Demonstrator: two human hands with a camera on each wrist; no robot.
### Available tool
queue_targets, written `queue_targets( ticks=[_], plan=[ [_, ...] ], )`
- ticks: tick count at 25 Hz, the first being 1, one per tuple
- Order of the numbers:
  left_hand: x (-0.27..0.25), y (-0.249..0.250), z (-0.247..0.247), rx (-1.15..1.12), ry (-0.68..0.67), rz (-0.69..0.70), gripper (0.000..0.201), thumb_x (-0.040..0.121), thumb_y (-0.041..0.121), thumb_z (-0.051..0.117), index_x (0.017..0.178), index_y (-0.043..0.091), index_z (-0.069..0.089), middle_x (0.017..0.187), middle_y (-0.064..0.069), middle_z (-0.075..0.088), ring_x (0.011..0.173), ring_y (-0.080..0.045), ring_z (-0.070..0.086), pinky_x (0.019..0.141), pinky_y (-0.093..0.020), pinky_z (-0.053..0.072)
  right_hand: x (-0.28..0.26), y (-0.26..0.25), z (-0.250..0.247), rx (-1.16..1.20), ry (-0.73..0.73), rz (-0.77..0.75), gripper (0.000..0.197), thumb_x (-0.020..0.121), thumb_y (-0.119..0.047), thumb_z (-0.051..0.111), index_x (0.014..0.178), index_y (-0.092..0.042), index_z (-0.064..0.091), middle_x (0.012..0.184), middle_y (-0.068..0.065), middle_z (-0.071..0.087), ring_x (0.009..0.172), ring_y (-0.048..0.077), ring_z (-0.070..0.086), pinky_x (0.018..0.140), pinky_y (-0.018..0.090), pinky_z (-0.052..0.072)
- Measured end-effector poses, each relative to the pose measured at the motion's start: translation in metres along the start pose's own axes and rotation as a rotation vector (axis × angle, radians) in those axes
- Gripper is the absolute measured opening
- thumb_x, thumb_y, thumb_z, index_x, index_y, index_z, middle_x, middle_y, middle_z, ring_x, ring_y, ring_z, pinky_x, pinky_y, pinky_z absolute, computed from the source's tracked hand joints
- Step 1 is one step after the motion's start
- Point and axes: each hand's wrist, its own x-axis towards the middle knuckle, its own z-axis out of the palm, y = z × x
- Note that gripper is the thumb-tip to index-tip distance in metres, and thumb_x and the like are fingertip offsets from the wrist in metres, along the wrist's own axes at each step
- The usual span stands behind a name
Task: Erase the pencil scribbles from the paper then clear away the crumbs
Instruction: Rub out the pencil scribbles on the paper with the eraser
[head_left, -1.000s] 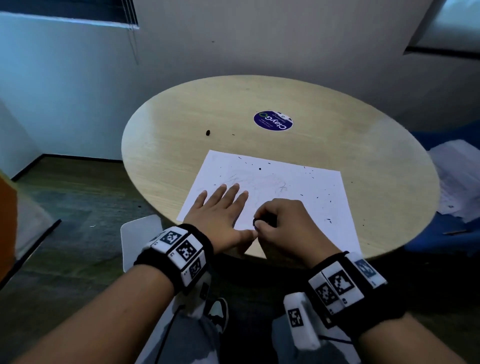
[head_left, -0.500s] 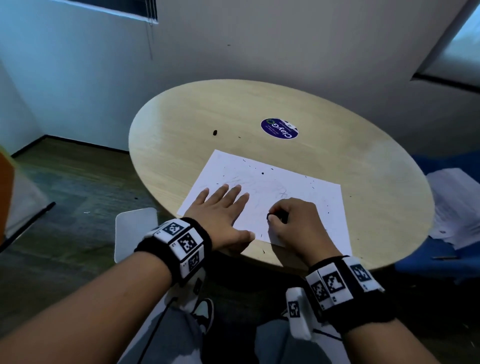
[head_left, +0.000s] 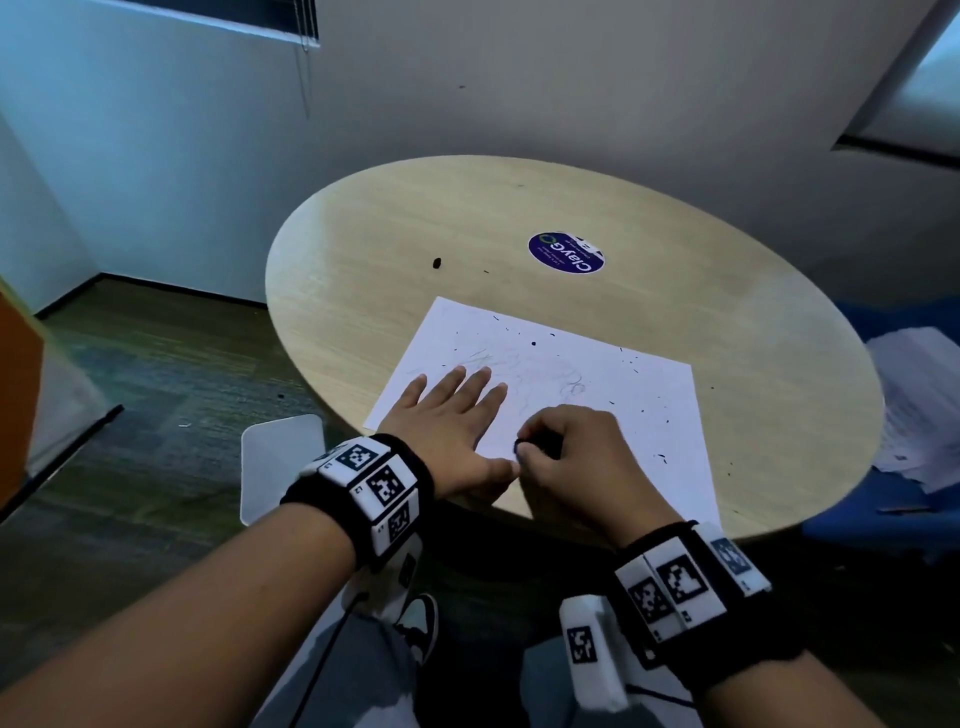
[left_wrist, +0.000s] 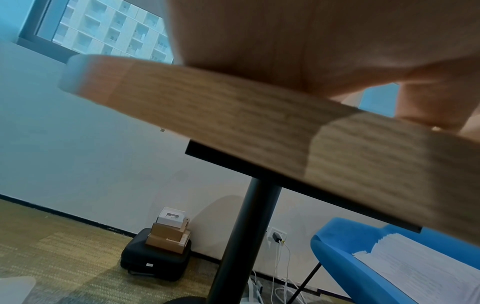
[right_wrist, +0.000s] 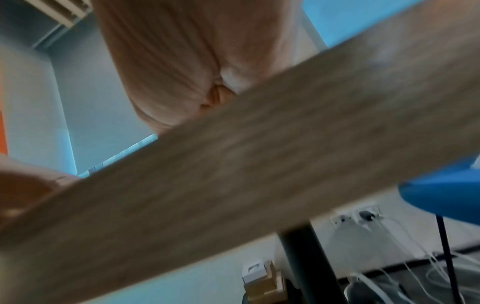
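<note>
White paper (head_left: 597, 384) lies at the counter's (head_left: 675, 218) near edge. Left hand (head_left: 457, 421) stays flat on it; right hand (head_left: 576, 452) has drawn the pinched dark eraser (head_left: 522, 446) nearer. Faint scribbles (head_left: 519, 364) and crumbs (head_left: 534, 344) remain.

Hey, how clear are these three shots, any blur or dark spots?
Head view: dim but sharp, the paper and crumbs readable, table bowed by the wide lens. Left wrist view: table edge slightly soft, palm blurred. Right wrist view: heavily smeared throughout.
</note>
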Motion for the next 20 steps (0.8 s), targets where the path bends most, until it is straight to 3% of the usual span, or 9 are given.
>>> queue_targets(
  ticks=[3, 8, 11, 14, 16, 18, 20],
  plan=[
    [0.001, -0.001, 0.001, -0.001, -0.001, 0.0, 0.091, 0.086, 0.078, 0.032, 0.156, 0.036, -0.009, 0.163, 0.012, -0.018, 0.15, -0.011, -0.019, 0.121, -0.046, -0.008, 0.01, 0.013, -0.012, -0.017, 0.089, 0.081, 0.011, 0.081, -0.012, 0.063, 0.079, -0.014, 0.074, 0.08, -0.002, 0.071, 0.079, 0.012, 0.064, 0.068, 0.016, 0.043],
    [-0.001, 0.0, 0.0, -0.018, 0.005, -0.005, 0.091, 0.084, 0.078, 0.029, 0.156, 0.036, -0.008, 0.164, 0.012, -0.017, 0.149, -0.01, -0.019, 0.121, -0.045, -0.009, 0.001, -0.003, 0.003, 0.015, -0.039, -0.017, 0.009, 0.08, -0.016, 0.064, 0.08, -0.018, 0.073, 0.078, -0.006, 0.07, 0.076, 0.007, 0.062, 0.071, 0.019, 0.047],
    [-0.001, -0.001, 0.0, -0.016, 0.004, -0.002, 0.091, 0.086, 0.077, 0.033, 0.156, 0.036, -0.008, 0.163, 0.012, -0.018, 0.149, -0.01, -0.019, 0.121, -0.045, -0.009, 0.014, 0.009, -0.009, 0.008, 0.065, 0.059, 0.011, 0.081, -0.013, 0.064, 0.079, -0.016, 0.074, 0.078, -0.003, 0.071, 0.077, 0.01, 0.063, 0.071, 0.02, 0.045],
    [-0.001, -0.001, 0.0, -0.019, 0.015, -0.003, 0.088, 0.088, 0.075, 0.032, 0.156, 0.036, -0.007, 0.164, 0.012, -0.017, 0.149, -0.01, -0.019, 0.121, -0.045, -0.01, 0.01, 0.0, -0.001, -0.005, -0.053, -0.013, 0.01, 0.08, -0.014, 0.064, 0.08, -0.016, 0.073, 0.079, -0.004, 0.07, 0.076, 0.007, 0.063, 0.069, 0.017, 0.045],
    [0.0, 0.0, 0.001, -0.021, 0.016, -0.003, 0.088, 0.088, 0.074, 0.033, 0.156, 0.036, -0.007, 0.164, 0.012, -0.017, 0.149, -0.01, -0.019, 0.121, -0.045, -0.01, 0.009, -0.002, 0.0, -0.005, -0.094, -0.037, 0.01, 0.079, -0.014, 0.064, 0.079, -0.018, 0.073, 0.078, -0.007, 0.07, 0.076, 0.005, 0.062, 0.066, 0.009, 0.042],
    [0.0, -0.001, 0.001, -0.021, 0.01, -0.001, 0.09, 0.087, 0.077, 0.033, 0.156, 0.036, -0.008, 0.163, 0.012, -0.017, 0.149, -0.01, -0.019, 0.121, -0.045, -0.01, 0.018, 0.01, -0.011, -0.012, 0.011, 0.04, 0.011, 0.08, -0.013, 0.063, 0.078, -0.017, 0.074, 0.078, -0.005, 0.071, 0.077, 0.008, 0.063, 0.064, 0.007, 0.039],
    [0.0, -0.001, 0.001, -0.019, 0.01, -0.001, 0.091, 0.087, 0.077, 0.033, 0.156, 0.036, -0.008, 0.163, 0.012, -0.018, 0.15, -0.01, -0.019, 0.121, -0.045, -0.009, 0.019, 0.015, -0.016, -0.029, 0.082, 0.086, 0.011, 0.081, -0.012, 0.063, 0.078, -0.015, 0.073, 0.079, -0.003, 0.071, 0.078, 0.01, 0.063, 0.065, 0.012, 0.04]
  ],
)
